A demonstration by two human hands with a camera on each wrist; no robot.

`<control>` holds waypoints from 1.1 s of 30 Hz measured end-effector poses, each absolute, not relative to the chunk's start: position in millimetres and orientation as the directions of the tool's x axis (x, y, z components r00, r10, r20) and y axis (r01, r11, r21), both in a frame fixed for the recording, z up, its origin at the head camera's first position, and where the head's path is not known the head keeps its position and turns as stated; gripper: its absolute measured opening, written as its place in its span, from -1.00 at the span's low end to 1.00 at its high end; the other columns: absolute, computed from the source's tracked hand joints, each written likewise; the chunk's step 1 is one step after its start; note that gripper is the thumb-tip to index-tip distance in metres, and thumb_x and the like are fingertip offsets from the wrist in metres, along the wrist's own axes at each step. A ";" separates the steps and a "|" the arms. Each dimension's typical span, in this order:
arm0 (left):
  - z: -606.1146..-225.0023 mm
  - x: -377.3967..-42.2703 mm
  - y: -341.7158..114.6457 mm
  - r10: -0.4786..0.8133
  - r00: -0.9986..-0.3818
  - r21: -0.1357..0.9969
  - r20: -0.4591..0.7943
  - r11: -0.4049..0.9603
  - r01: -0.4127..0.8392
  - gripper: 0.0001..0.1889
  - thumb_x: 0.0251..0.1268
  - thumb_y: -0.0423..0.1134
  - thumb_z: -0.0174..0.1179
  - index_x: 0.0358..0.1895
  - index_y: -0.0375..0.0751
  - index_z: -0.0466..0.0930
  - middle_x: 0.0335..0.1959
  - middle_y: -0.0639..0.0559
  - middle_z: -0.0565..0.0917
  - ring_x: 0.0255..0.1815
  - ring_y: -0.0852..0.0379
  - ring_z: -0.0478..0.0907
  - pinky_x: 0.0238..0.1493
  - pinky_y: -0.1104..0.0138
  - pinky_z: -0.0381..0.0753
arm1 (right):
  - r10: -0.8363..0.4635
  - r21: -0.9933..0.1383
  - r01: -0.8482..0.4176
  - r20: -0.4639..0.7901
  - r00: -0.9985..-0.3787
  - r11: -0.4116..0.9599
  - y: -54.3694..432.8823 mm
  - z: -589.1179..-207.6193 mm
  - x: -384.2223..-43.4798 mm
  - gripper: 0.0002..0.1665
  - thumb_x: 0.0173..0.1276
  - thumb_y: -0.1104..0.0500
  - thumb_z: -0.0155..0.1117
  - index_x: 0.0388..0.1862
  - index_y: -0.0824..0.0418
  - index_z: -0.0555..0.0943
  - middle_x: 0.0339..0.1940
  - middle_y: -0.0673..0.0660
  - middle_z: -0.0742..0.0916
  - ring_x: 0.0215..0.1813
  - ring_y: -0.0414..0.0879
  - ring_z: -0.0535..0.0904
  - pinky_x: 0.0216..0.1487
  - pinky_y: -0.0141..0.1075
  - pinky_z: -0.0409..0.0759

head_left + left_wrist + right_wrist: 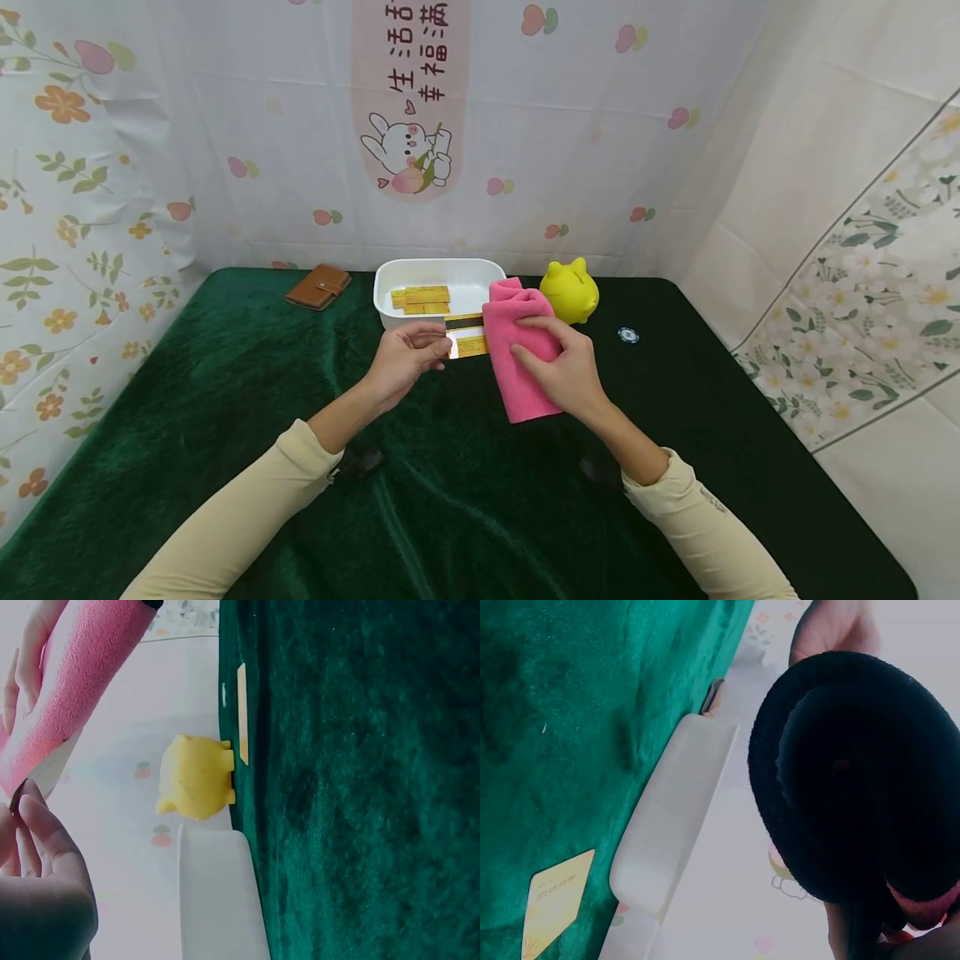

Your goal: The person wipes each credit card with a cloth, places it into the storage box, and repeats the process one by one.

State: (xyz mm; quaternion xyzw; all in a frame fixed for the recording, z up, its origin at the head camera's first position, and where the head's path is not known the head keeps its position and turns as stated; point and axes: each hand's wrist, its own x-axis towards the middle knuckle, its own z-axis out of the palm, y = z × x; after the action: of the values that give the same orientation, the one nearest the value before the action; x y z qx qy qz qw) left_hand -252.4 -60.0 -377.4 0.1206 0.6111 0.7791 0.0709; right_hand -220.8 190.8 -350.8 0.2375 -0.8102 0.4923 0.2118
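Observation:
My left hand (405, 360) pinches the left end of a yellow bank card (471, 345) that has a dark stripe and a white strip. My right hand (561, 360) holds a folded pink towel (517, 367), which covers the card's right end. Both hands are above the table, in front of a white tub (480, 268). In the left wrist view, my left fingertips (49, 817) grip the card's edge beside the towel (86, 667). The towel fold (840, 780) looks dark and fills much of the right wrist view.
Several yellow cards (423, 296) lie in the tub. A brown wallet (318, 287) is left of it; a yellow piggy bank (570, 292) and a poker chip (628, 335) are to the right. Another gold card (559, 904) lies on the green cloth (547, 750).

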 end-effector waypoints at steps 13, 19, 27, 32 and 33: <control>-373.3 -250.3 -59.0 0.254 -0.959 0.971 0.130 -0.230 0.070 -0.67 0.39 -0.43 0.20 0.11 -0.58 0.47 -0.05 -0.13 0.72 -0.23 0.14 0.65 -0.19 0.34 0.65 | -0.199 -0.667 -0.618 0.596 -0.778 0.416 179.6 -351.1 -223.4 -0.59 0.20 0.32 0.49 0.03 0.28 0.63 -0.01 0.20 0.72 -0.12 0.05 0.67 -0.17 -0.24 0.67; -374.3 -249.4 -58.0 0.252 -0.958 0.965 0.138 -0.253 0.073 -0.75 0.39 -0.45 0.19 0.05 -0.51 0.53 -0.09 -0.04 0.74 -0.22 0.13 0.66 -0.18 0.34 0.65 | -0.225 -0.659 -0.646 0.612 -0.758 0.386 173.7 -351.9 -222.3 -0.61 0.22 0.30 0.47 0.03 0.28 0.64 -0.01 0.20 0.72 -0.14 0.04 0.68 -0.18 -0.23 0.68; -373.5 -250.0 -57.3 0.249 -0.961 0.961 0.123 -0.270 0.054 -0.79 0.40 -0.44 0.18 0.03 -0.44 0.58 -0.20 0.07 0.75 -0.21 0.14 0.67 -0.16 0.36 0.65 | -0.255 -0.662 -0.661 0.611 -0.749 0.354 166.1 -351.4 -221.1 -0.63 0.24 0.32 0.45 0.04 0.28 0.63 -0.01 0.20 0.71 -0.15 0.02 0.68 -0.19 -0.23 0.68; -374.5 -250.3 -58.1 0.250 -0.959 0.950 0.130 -0.307 0.049 -0.86 0.42 -0.43 0.16 -0.06 -0.27 0.65 -0.24 0.12 0.75 -0.23 0.16 0.66 -0.16 0.36 0.64 | -0.269 -0.669 -0.659 0.602 -0.752 0.343 161.3 -351.4 -220.0 -0.62 0.25 0.31 0.45 0.05 0.28 0.63 0.00 0.20 0.70 -0.15 0.02 0.67 -0.20 -0.21 0.69; -374.9 -250.3 -58.2 0.250 -0.959 0.947 0.132 -0.316 0.048 -0.87 0.42 -0.43 0.16 -0.08 -0.23 0.66 -0.25 0.13 0.75 -0.23 0.17 0.66 -0.16 0.36 0.64 | -0.270 -0.671 -0.658 0.600 -0.753 0.342 160.7 -351.4 -219.8 -0.61 0.24 0.31 0.45 0.05 0.27 0.63 0.00 0.20 0.70 -0.15 0.02 0.68 -0.20 -0.21 0.69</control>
State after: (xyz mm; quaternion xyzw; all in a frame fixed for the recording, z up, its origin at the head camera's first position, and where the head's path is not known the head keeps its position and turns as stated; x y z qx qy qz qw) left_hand -250.3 -58.2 -374.9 0.1282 0.5812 0.8011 0.0633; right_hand -219.8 160.7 -351.4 0.2917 -0.7953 0.4939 0.1962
